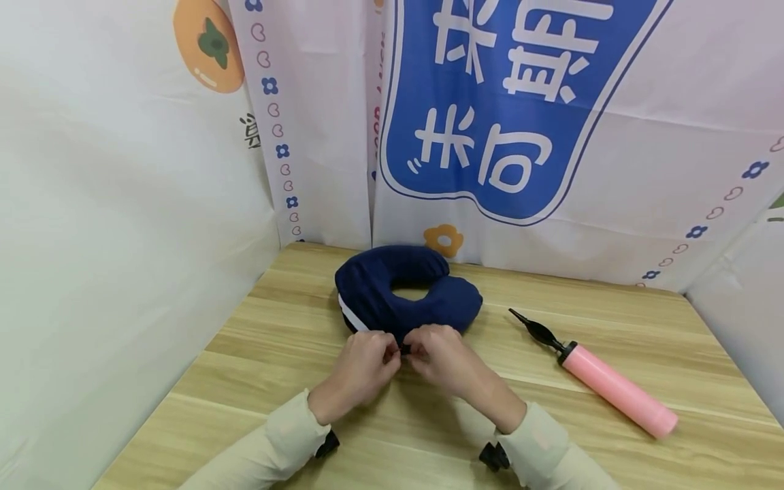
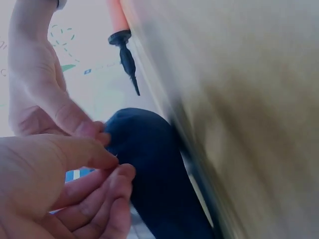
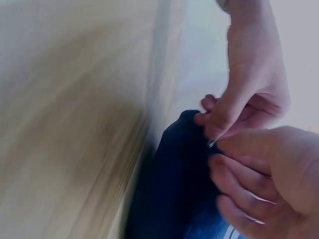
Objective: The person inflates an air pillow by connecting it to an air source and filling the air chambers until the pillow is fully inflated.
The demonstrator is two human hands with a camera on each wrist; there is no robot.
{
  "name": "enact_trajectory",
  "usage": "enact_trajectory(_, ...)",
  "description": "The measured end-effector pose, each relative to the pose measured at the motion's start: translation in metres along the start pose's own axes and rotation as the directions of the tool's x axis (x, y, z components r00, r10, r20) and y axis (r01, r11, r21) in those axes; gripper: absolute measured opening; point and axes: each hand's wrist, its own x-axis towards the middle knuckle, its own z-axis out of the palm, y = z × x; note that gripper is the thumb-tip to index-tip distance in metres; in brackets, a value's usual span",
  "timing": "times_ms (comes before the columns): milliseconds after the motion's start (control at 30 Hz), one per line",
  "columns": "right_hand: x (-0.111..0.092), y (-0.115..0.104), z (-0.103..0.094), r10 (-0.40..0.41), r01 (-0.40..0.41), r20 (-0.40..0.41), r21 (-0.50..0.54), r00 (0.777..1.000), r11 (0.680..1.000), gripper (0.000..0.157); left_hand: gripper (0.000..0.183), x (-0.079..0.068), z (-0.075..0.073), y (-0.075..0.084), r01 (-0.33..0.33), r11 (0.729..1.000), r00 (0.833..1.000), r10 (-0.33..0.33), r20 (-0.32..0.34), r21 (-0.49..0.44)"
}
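A navy U-shaped neck pillow (image 1: 373,286) lies on the table, and white shows through a gap along its left side. At its near edge both hands meet, fingertips almost touching. My left hand (image 1: 364,364) pinches the edge of the pillow's cover; zipper teeth (image 2: 143,221) run below it in the left wrist view. My right hand (image 1: 444,357) pinches beside it, at a small shiny metal zipper pull (image 3: 212,143) in the right wrist view. Fingers partly hide the pull, so exactly how each hand grips there is hard to see.
A pink hand pump (image 1: 618,388) with a black nozzle lies to the right of the pillow. The wooden table (image 1: 245,367) meets a printed cloth backdrop (image 1: 331,136) behind the pillow, with white cloth walls at the sides.
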Motion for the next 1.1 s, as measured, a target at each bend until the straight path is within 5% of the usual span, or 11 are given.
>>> enact_trajectory(133,0.004,0.005,0.000,-0.098,0.072,-0.128,-0.191,0.987,0.979,0.028,0.020,0.010,-0.003,0.001,-0.011,1.000,0.999,0.011,-0.040,0.002)
enact_trajectory(400,0.020,0.012,-0.001,-0.300,0.149,-0.248,-0.485,0.921,0.862,0.030,0.023,0.024,-0.011,0.002,-0.081,0.997,0.983,0.079,-0.168,-0.004)
enact_trajectory(1100,0.013,0.034,-0.001,-0.339,0.190,-0.291,-0.441,0.894,0.877,0.019,0.021,0.020,-0.013,-0.022,-0.185,0.978,0.960,0.160,-0.232,-0.091)
